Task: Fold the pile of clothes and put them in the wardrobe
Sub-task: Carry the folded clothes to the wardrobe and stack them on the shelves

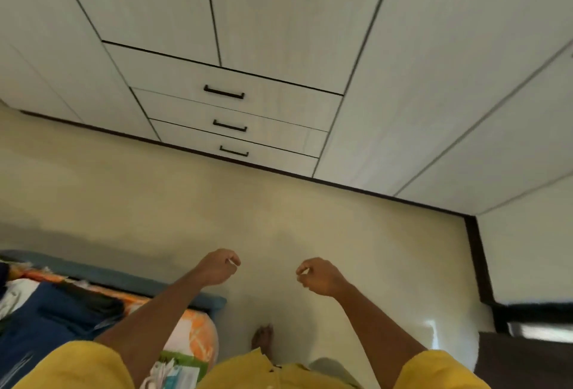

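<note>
The person stands on a pale floor (155,190) facing a white wardrobe (279,16) whose doors are all closed. Low in the wardrobe's middle section sit three drawers (273,103), one above another, each with a dark bar handle and each pushed in.

Both bare arms reach forward over the floor, with yellow sleeves (77,364) at the bottom edge of the view. The left hand (218,266) has its grip curled into a loose fist, and nothing can be seen in it. The right hand (319,275) is curled the same way, near the left but apart from it, and it too holds nothing visible.

The clothes (46,317) lie on the bed (192,326) at the lower left: a dark blue garment spread near the bed's foot corner, with something white beside it toward the left edge. The bed has an orange and white patterned cover. A bare foot (263,339) shows on the floor just beside the bed's corner.
</note>
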